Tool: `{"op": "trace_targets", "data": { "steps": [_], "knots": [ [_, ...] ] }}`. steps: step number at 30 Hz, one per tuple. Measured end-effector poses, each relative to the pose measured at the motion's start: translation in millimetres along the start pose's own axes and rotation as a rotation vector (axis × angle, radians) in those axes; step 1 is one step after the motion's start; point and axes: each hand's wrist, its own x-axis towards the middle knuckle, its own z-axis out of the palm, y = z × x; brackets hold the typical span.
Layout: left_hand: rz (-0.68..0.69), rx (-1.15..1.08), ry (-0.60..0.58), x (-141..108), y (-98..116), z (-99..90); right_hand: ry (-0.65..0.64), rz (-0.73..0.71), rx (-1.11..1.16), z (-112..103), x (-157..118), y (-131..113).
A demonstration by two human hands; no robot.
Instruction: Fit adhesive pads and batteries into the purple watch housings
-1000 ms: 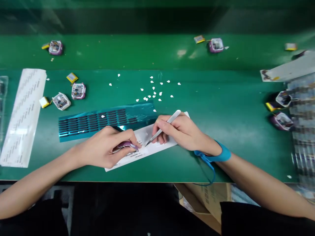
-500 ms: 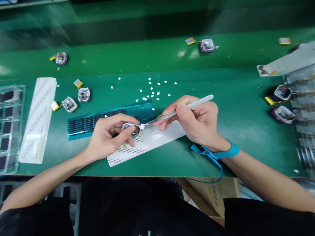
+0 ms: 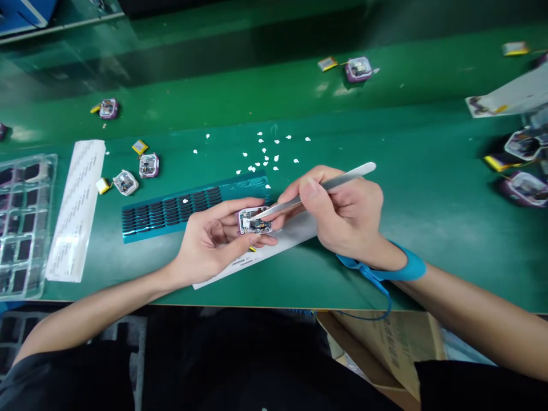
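Note:
Between its thumb and fingers, my left hand grips a small purple-and-white electronic device, its case standing open with the circuit inside facing up. My right hand holds metal tweezers like a pen, and their tips reach into the device's case. A small white sticker lies at the tips, inside the case; whether the tips still pinch it I cannot tell. A bit of yellow shows under my left fingers. Beneath both hands lies a printed white backing sheet, partly covered by them.
A teal sheet of dark pads lies behind my left hand, with several white dots scattered beyond it. Other opened devices with batteries lie left, back and right. A clear tray stands far left. A blue wrist strap trails a cord.
My left hand has moved right with the device, which now sits flatter under the tweezers. The white sticker has gone from the device's edge to inside its case.

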Motion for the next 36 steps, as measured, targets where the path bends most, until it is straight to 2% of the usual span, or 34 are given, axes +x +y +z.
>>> {"op": "trace_targets", "data": {
  "steps": [12, 18, 31, 33, 36],
  "knots": [
    [-0.039, 0.064, -0.020, -4.6, 3.9, -3.1, 0.079, 0.013, -0.103, 6.4, -7.3, -6.9],
    [-0.031, 0.051, -0.020, -4.8, 3.9, -3.7, 0.050, 0.031, -0.084, 7.3, -7.0, -5.5],
    [-0.051, 0.114, 0.012, -6.9, 3.8, -3.2, -0.046, -0.059, -0.139, 7.6, -8.5, -6.2],
    [-0.058, 0.170, 0.002, -6.6, 6.8, -4.4, -0.007, -0.112, -0.092, 8.0, -11.4, -3.0],
    [-0.005, 0.265, 0.019, -5.3, 17.7, -15.7, 0.203, -0.206, 0.024, 6.2, -13.3, -1.5]
  ]
}}
